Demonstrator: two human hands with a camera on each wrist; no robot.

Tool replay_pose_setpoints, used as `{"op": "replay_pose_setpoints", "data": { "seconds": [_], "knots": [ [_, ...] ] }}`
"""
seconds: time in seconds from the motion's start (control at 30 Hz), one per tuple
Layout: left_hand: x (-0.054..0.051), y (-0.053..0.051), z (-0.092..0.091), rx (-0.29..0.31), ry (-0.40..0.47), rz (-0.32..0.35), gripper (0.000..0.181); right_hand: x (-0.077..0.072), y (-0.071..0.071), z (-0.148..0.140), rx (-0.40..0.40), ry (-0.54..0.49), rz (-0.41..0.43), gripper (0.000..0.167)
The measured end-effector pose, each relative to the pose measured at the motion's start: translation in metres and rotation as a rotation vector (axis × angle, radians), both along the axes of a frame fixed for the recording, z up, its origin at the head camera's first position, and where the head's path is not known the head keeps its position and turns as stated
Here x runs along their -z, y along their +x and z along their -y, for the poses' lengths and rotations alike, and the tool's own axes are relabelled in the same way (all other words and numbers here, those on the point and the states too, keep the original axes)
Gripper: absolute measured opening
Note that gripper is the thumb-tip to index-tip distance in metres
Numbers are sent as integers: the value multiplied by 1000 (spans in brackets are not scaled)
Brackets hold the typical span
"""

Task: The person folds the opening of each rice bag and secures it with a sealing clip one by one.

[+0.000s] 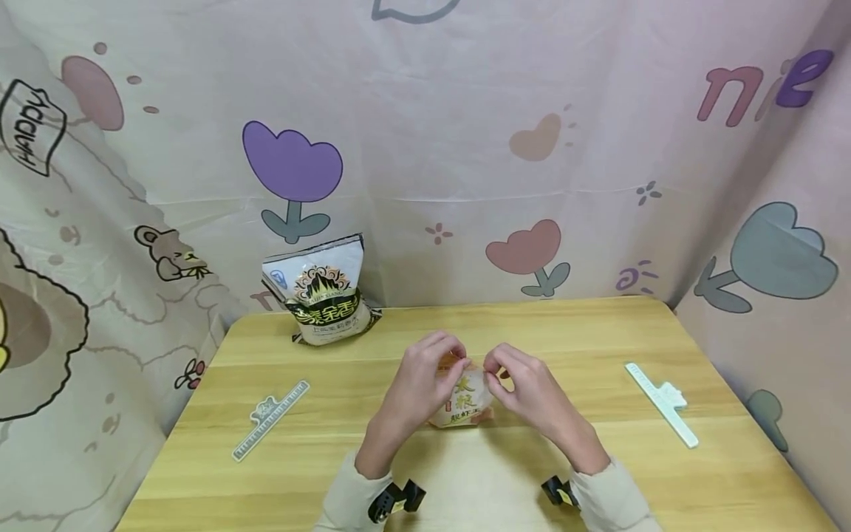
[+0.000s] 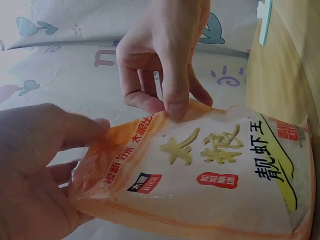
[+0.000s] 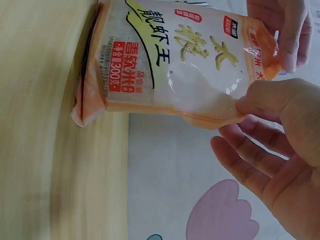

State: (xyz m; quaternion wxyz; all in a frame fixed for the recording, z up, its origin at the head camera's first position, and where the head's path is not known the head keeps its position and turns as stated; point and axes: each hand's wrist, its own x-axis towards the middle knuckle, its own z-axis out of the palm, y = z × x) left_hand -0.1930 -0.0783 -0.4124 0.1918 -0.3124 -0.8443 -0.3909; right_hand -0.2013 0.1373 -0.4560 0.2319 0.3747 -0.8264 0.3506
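Observation:
A small orange-and-white rice bag (image 1: 463, 405) with gold and black lettering stands upright on the table in front of me. My left hand (image 1: 422, 380) pinches its top at the left corner, thumb in front. At the upper right edge, my right hand (image 1: 535, 391) pinches the bag between thumb and forefinger. In the left wrist view the plastic near the top of the rice bag (image 2: 200, 165) looks creased by the left fingers. The right wrist view shows the bottom of the bag (image 3: 132, 60) resting on the wood. Whether the top is sealed cannot be made out.
A larger white, black and gold rice bag (image 1: 329, 295) stands at the back left. A pale ruler-like clip (image 1: 271, 420) lies on the left of the table (image 1: 199, 480), and a mint-green one (image 1: 661, 405) on the right. Behind hangs a printed curtain (image 1: 425, 148).

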Motion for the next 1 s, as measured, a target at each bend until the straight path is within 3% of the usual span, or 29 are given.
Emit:
{"op": "replay_pose_setpoints", "data": {
  "seconds": [0.2, 0.3, 0.47, 0.57, 0.87, 1.0],
  "knots": [
    [-2, 0, 3, 22, 17, 36, 18, -4, 2, -3, -56, -89, 195, 12],
    [-3, 0, 4, 37, 18, 50, 18, -4, 3, 2, -35, -132, 239, 5],
    [-4, 0, 7, 51, 22, 73, 19, 0, 4, 15, -6, -205, 285, 9],
    [-4, 1, 7, 40, 20, 77, 21, 2, 6, 21, 27, -213, 273, 7],
    [-5, 7, 2, -121, -31, 95, 12, 2, 6, 26, 93, -201, 177, 9],
    [-6, 7, 4, -130, -30, 132, 8, 2, 5, 27, 89, -205, 150, 10]
  ]
}}
